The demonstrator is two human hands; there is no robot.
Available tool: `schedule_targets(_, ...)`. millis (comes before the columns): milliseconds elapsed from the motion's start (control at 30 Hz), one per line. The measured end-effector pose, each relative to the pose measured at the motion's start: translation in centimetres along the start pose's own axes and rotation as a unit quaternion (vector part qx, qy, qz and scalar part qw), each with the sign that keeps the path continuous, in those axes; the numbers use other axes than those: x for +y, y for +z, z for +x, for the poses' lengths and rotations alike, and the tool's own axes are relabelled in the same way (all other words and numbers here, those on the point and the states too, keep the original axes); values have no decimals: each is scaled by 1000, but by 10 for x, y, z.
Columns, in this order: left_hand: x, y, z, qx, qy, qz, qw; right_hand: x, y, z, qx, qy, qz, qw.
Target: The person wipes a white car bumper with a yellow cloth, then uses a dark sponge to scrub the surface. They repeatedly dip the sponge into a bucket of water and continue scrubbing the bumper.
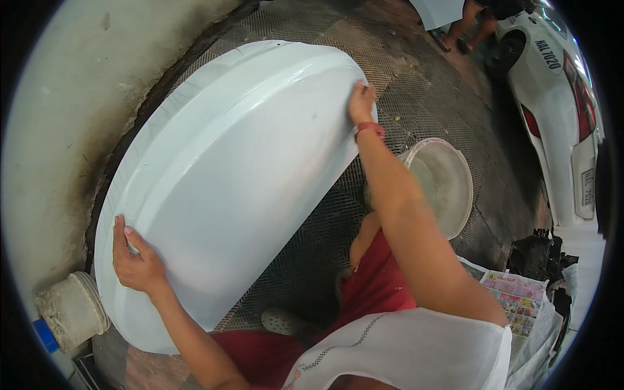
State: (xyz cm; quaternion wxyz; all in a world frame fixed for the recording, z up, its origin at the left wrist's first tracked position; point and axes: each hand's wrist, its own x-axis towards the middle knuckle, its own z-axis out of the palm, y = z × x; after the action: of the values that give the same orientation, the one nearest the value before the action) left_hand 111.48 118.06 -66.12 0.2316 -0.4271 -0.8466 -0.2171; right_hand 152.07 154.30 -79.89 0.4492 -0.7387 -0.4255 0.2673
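A large white car body panel (240,169), curved along its far side and nearly straight along its near side, lies tilted in front of me. My left hand (138,262) rests on its left end, the fingers stretched out and the thumb apart. At the upper right end, my right hand (362,103) is closed at the panel's edge; its fingers are partly hidden and slightly blurred. A red band (369,130) circles my right wrist. Faint greyish patches show on the panel's smooth surface.
Beside my right forearm stands a pale bucket (458,188). A dirty white bucket (75,309) lies near the wall (58,156) at left. Newspapers (520,299) are spread at lower right. A white car (552,97) and another person's legs (465,29) are farther right.
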Motion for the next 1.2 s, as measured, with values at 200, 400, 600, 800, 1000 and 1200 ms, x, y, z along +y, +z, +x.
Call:
schedule_targets(200,3,0,0,-18,-34,7,999,32,39,-74,30,-134,-46,989)
schedule_targets(400,0,3,-1,-22,-25,9,999,57,-7,1,-9,19,-29,999)
schedule_targets(600,-3,3,-2,-18,-26,16,999,72,21,-116,39,104,-65,992)
schedule_targets(800,-1,3,-2,-29,-54,12,998,75,19,-245,-33,20,-111,993)
schedule_targets(1000,-3,5,-2,-23,-45,23,998,72,-18,-47,21,224,-17,974)
schedule_targets(1200,0,4,-3,-23,-49,15,998,97,11,-147,0,64,-59,996)
